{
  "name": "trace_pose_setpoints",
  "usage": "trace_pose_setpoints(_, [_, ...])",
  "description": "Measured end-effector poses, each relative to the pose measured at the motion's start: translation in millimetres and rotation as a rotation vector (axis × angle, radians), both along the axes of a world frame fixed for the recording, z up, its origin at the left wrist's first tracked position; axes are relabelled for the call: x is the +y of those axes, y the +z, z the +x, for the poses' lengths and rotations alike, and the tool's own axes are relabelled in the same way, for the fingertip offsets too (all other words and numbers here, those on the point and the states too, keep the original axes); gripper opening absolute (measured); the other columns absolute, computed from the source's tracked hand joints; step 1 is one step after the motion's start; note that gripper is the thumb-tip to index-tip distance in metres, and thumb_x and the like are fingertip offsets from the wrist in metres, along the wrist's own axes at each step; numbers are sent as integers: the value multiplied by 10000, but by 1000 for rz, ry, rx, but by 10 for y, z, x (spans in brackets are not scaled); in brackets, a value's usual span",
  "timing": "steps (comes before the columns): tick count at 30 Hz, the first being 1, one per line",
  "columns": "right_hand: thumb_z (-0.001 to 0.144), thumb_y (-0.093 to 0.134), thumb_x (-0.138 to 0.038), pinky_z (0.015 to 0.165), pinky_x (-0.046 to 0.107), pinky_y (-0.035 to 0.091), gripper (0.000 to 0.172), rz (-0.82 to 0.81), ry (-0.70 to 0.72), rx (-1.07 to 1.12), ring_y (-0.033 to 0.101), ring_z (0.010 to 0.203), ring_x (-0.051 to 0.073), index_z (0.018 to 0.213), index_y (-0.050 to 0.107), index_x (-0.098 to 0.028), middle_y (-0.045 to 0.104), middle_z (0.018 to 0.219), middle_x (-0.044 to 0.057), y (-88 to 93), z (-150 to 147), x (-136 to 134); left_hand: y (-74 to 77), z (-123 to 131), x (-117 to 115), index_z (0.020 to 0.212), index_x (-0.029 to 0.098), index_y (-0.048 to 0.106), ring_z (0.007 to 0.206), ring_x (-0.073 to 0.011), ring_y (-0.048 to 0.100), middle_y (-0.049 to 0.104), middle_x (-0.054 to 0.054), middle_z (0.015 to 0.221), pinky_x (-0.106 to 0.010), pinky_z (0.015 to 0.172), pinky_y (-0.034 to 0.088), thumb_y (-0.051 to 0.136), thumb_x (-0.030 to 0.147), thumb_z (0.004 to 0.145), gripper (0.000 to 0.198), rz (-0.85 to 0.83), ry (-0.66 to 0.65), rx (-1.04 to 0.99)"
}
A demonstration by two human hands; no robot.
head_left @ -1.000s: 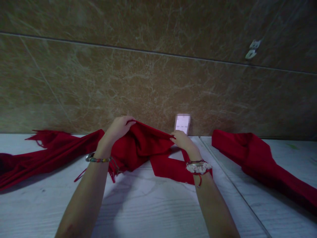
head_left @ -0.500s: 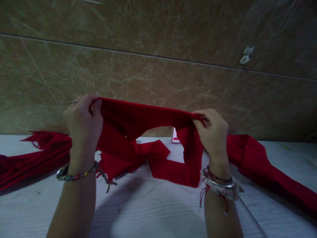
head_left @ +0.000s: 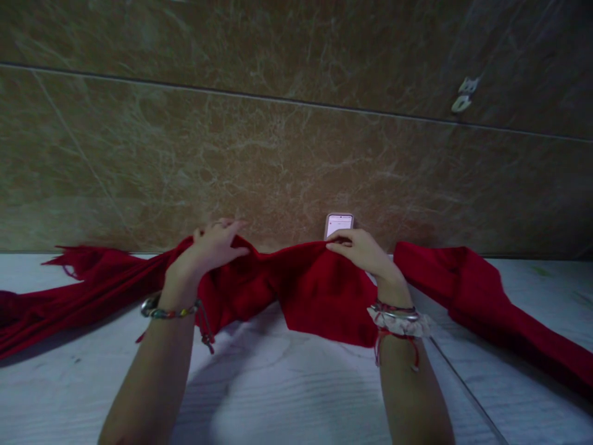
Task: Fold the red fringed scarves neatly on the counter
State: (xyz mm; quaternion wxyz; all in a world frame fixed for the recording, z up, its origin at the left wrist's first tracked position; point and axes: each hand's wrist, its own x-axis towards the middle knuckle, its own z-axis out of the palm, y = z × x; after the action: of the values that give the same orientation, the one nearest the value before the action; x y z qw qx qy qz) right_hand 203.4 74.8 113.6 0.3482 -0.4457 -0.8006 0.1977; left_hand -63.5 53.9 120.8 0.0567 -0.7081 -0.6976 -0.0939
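A red cloth (head_left: 324, 290) lies across the pale surface in front of me, its upper edge close to the wall. My left hand (head_left: 210, 250) rests on the left part of its upper edge, fingers stretched out and thumb apart. At the cloth's upper right edge, my right hand (head_left: 361, 250) has thumb and fingers pinched on the fabric. More red fabric (head_left: 102, 284), bunched and ragged at one end, stretches away to the left. Apart on the right lies a folded red strip of fabric (head_left: 467, 284).
A phone with a lit screen (head_left: 339, 224) leans upright against the brown marbled wall (head_left: 259, 161), just beyond my right hand. A small pale fixture (head_left: 464, 94) is on the wall at upper right. The pale wood-look surface (head_left: 287, 395) has a dark seam at right.
Both hands have come down and closer together, bringing the raised red cloth down onto the surface. My left hand has loosened its grip and spread its fingers. More of the phone shows.
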Motion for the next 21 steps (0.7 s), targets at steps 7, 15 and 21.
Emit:
trace_pose_setpoints(7, [692,564,-137,675,251,443,104,12,53,27,603,702,134,745,653,-152,681,740,20,5,-133,-21,-231,587,115,1109,202,527,975,-189,548,610,-51,1073,-325,901,355,542,361,775,370,-73,-649,-254])
trace_pose_setpoints(15, [703,576,-128,627,225,430,125,0,-13,-121,592,662,121,791,662,-146,678,729,17,9,-96,-25,-170,618,115,809,158,602,699,-149,578,646,-30,779,-235,665,407,412,261,808,215,144,-514,-446])
trace_pose_setpoints(21, [693,555,-52,616,214,408,181,-51,-69,-469,596,679,127,779,684,-145,687,747,29,11,-13,-25,29,301,66,757,149,584,654,-148,546,621,-20,724,-230,627,395,371,338,778,285,342,-284,-535])
